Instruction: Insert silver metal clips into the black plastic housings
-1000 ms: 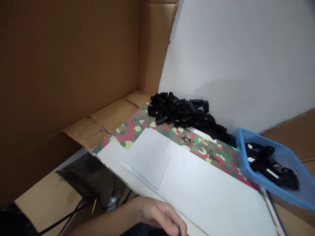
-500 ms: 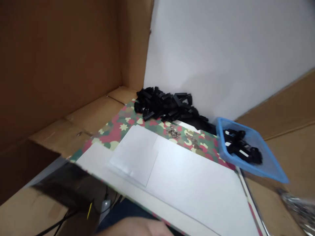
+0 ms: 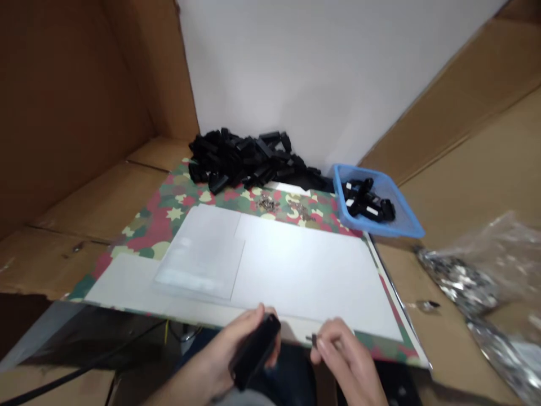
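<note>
At the table's near edge, my left hand [image 3: 220,358] is wrapped round a black oblong plastic piece [image 3: 255,351], held tilted. To its right, my right hand [image 3: 349,355] pinches a small dark part [image 3: 313,339] with a thin pin sticking out to the left. What exactly that small part is cannot be made out. The two hands are apart, and the part does not touch the black piece. Beyond them lies a white board [image 3: 304,276] with a clear-covered sheet [image 3: 203,254] on its left side.
A heap of black plastic pieces [image 3: 245,158] lies against the white wall. Small metal bits [image 3: 268,203] sit on the camouflage-patterned cover [image 3: 173,197]. A blue basket [image 3: 406,223] holds more black pieces. Plastic bags of shiny metal parts [image 3: 465,282] lie on cardboard at right.
The view has shifted, and the table appears more level. Both hands are now visible with a black piece and a small part; earlier only one blurred hand showed at the bottom edge.
</note>
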`<state>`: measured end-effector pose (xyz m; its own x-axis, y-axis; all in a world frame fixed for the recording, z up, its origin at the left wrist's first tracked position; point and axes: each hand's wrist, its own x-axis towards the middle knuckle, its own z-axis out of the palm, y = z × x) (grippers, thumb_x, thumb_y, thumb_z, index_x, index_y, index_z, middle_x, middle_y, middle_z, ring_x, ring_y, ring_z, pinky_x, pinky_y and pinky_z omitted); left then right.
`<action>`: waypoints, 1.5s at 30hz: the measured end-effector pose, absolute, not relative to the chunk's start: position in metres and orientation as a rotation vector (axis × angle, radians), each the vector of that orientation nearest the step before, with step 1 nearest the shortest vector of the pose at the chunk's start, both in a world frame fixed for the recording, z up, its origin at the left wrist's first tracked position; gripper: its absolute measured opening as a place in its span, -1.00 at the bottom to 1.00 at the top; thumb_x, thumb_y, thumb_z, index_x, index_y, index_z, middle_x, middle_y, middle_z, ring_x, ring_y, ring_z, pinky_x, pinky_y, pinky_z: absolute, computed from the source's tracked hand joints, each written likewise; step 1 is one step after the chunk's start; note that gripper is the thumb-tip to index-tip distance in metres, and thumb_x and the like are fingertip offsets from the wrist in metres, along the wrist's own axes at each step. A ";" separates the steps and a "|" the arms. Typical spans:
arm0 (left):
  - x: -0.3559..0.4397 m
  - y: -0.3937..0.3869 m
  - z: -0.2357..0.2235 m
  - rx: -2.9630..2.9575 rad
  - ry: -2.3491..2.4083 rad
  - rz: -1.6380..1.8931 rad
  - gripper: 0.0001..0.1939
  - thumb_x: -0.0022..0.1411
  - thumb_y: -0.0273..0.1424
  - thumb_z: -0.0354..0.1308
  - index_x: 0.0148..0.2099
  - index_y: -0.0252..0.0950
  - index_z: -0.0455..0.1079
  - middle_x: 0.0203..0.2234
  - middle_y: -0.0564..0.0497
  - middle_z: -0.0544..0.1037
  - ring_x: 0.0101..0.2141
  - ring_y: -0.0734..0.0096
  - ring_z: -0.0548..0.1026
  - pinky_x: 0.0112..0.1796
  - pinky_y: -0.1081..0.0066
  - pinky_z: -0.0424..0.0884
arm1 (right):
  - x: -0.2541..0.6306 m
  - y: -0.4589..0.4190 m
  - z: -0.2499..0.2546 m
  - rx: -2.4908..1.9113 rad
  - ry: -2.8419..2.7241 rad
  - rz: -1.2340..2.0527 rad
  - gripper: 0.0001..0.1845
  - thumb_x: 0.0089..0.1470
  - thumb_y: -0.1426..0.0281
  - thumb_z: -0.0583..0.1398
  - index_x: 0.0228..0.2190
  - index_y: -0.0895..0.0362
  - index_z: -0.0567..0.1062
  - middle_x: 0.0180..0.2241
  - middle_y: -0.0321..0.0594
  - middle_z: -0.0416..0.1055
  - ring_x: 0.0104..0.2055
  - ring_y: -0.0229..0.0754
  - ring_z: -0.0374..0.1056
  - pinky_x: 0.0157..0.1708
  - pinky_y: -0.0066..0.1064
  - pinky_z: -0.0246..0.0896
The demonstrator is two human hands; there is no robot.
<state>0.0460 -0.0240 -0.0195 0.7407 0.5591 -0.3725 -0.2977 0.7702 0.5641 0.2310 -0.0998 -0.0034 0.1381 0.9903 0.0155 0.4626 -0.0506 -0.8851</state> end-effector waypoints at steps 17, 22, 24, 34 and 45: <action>0.037 -0.020 0.004 0.454 0.676 0.331 -0.47 0.10 0.08 0.21 -0.38 -0.35 0.36 -0.63 0.06 0.40 -0.53 0.49 0.31 -0.44 0.48 0.19 | 0.207 -0.060 0.040 -1.490 -1.982 0.481 -0.78 0.16 0.56 0.04 -0.49 0.07 0.20 -0.57 -0.35 0.25 -0.47 -0.24 0.19 -0.43 -0.41 0.12; 0.040 -0.021 0.003 0.400 0.663 0.294 -0.48 0.12 0.08 0.19 -0.40 -0.35 0.37 -0.65 0.06 0.39 -0.57 0.53 0.26 -0.50 0.50 0.13 | 0.209 -0.058 0.039 -1.514 -1.918 0.716 -0.81 0.16 0.54 0.04 -0.48 0.08 0.25 -0.53 -0.34 0.29 -0.45 -0.25 0.23 -0.42 -0.43 0.12; 0.042 -0.022 0.003 0.385 0.640 0.278 -0.47 0.14 0.08 0.16 -0.44 -0.35 0.36 -0.66 0.07 0.36 -0.60 0.56 0.22 -0.52 0.51 0.10 | 0.211 -0.058 0.038 -1.537 -1.831 0.887 -0.80 0.17 0.51 0.03 -0.48 0.08 0.29 -0.52 -0.35 0.30 -0.45 -0.28 0.25 -0.42 -0.46 0.12; 0.042 -0.022 0.006 0.416 0.674 0.237 -0.42 0.09 0.14 0.15 -0.47 -0.35 0.36 -0.64 0.07 0.36 -0.57 0.53 0.22 -0.49 0.49 0.12 | 0.214 -0.057 0.035 -1.559 -1.744 1.019 -0.80 0.13 0.50 0.03 -0.51 0.08 0.29 -0.53 -0.35 0.28 -0.47 -0.29 0.22 -0.46 -0.45 0.09; 0.040 -0.025 0.007 0.353 0.695 0.239 -0.49 0.02 0.03 0.30 -0.47 -0.36 0.37 -0.64 0.07 0.38 -0.61 0.57 0.25 -0.55 0.53 0.11 | 0.220 -0.052 0.046 -1.546 -2.074 0.912 -0.77 0.13 0.48 0.04 -0.54 0.06 0.18 -0.58 -0.36 0.21 -0.51 -0.25 0.14 -0.43 -0.39 0.07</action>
